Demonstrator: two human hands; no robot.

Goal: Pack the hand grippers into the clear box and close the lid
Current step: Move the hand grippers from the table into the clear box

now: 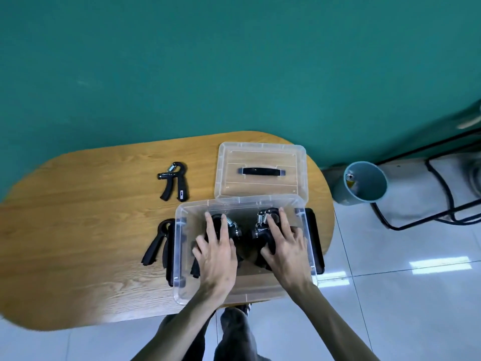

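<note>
Both hands are down in the clear box (pixel 244 287), near right on the bench (pixel 78 230). Left hand (pixel 217 252) lies spread, fingers straight, on one gripper (pixel 234 227); right hand (pixel 285 247) lies spread on a second gripper (pixel 263 222). Two more outside: one (pixel 175 180) far left of the box, another (pixel 156 246) touching its left wall. Lid (pixel 260 173) lies flat just beyond the box, handle up.
</note>
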